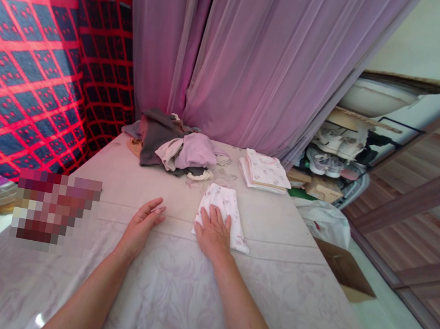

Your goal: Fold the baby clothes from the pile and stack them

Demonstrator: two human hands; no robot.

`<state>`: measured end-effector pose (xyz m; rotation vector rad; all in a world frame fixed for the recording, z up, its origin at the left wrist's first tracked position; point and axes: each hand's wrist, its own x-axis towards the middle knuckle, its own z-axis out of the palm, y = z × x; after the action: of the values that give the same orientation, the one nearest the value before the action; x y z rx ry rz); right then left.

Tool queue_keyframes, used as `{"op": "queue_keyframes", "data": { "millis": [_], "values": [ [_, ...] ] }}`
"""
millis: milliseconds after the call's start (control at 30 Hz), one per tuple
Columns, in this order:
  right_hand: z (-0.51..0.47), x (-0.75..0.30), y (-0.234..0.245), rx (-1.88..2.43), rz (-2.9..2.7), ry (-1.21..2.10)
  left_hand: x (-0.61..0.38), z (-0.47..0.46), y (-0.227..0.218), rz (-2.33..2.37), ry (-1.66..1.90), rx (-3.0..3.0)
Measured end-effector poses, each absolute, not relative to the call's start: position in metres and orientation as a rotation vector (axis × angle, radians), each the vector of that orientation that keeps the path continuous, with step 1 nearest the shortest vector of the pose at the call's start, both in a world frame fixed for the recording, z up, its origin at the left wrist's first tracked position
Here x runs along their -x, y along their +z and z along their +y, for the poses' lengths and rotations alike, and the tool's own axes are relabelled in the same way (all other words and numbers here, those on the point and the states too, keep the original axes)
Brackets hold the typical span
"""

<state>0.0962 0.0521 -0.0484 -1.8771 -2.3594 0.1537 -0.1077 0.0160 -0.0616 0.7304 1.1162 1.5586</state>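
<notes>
Nearest the camera spreads a pale floral-patterned table covering (170, 303); farther up it, the right hand (213, 235) lies flat, ungripping, on a folded white printed cloth (238, 228). Apart to its left, the empty left hand (142, 226) curves loosely, beyond it a rumpled heap of dark-grey and lavender clothes (156, 142).

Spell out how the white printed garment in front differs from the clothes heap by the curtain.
The white printed garment lies flat and neat; the clothes heap is bunched and crumpled. The garment is white with small motifs, whereas the heap mixes charcoal, lilac and beige. The garment covers less area than the heap and lies nearer the camera. Both rest on the same pale patterned cover.
</notes>
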Motion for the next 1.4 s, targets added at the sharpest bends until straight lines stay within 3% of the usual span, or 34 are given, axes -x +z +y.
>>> {"op": "queue_keyframes", "data": {
  "millis": [300,600,900,1133,1267,1400],
  "values": [
    [0.026,-0.134,-0.04,1.545,-2.375,0.266,0.107,0.014,-0.06,1.125,1.559,-0.739],
    [0.023,-0.168,-0.05,1.424,-2.412,0.065,0.111,0.013,-0.062,1.186,1.511,-0.862],
    [0.026,-0.157,-0.013,1.521,-2.431,0.025,0.054,0.016,-0.043,1.35,1.086,-2.071],
    [0.015,-0.168,0.003,1.54,-2.431,0.091,0.031,0.048,-0.022,1.356,0.959,-2.193],
    [0.02,-0.178,0.016,1.65,-2.437,0.074,0.021,0.054,-0.014,1.356,1.061,-2.193],
    [0.033,-0.192,0.059,1.732,-2.398,0.073,0.032,0.052,-0.025,1.408,1.233,-2.081]
  ]
}}
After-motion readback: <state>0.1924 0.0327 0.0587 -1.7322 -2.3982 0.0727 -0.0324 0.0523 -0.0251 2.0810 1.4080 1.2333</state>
